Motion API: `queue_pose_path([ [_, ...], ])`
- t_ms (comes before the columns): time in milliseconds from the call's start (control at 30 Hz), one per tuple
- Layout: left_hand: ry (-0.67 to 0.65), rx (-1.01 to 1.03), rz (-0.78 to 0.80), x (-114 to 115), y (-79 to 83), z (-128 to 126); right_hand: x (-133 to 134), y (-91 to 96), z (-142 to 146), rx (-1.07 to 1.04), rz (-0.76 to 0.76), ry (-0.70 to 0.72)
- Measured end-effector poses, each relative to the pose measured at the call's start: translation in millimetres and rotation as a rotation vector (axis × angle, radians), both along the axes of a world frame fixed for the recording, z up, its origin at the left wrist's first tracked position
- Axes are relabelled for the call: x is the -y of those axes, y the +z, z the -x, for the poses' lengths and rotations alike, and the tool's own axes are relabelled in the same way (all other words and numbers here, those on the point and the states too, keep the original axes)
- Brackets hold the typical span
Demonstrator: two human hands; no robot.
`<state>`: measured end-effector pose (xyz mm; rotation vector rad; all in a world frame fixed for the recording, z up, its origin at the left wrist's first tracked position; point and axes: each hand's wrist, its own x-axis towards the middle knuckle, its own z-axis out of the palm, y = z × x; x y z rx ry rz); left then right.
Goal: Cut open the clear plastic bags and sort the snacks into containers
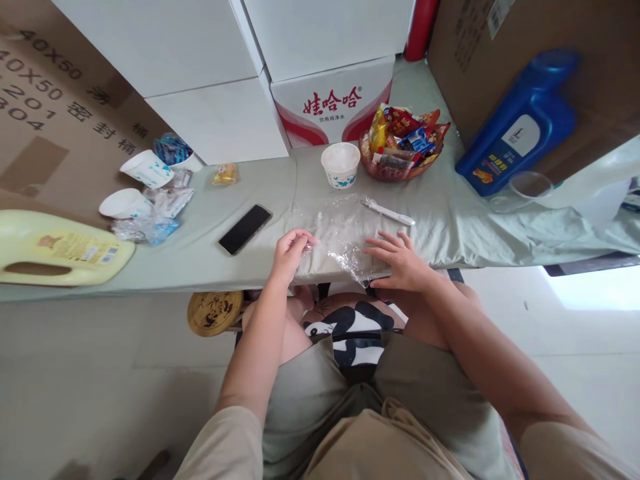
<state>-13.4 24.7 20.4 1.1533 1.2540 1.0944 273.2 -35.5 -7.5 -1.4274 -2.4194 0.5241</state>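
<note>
A clear, crinkled plastic film lies on the cloth-covered table near its front edge; whether it is a bag or a single sheet, I cannot tell. My left hand is closed in a pinch on the film's left side. On the other side, my right hand rests open, fingers spread, with its fingertips at the film's right edge. Just beyond the right hand lies a slim white tool, perhaps a cutter or pen. Behind the film stands a white paper cup with blue print.
A bowl of wrapped snacks stands beside the cup. Leftward are a black phone, a small yellow packet, tipped paper cups and a yellow jug. A blue bottle stands right; white boxes line the back.
</note>
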Motion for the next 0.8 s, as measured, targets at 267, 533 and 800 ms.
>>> queue_pose_path([
  [267, -0.123, -0.262, -0.092, -7, -12.2, 17, -6, -7.8, 6, -0.391, -0.121, -0.148],
  [533, -0.469, -0.597, -0.331, -5, -16.9, 22, -14, 0.5, -4, -0.833, -0.002, -0.781],
  [800, -0.083, -0.189, -0.226, -12, -12.3, 19, -15, -5.9, -11, -0.943, -0.127, -0.538],
])
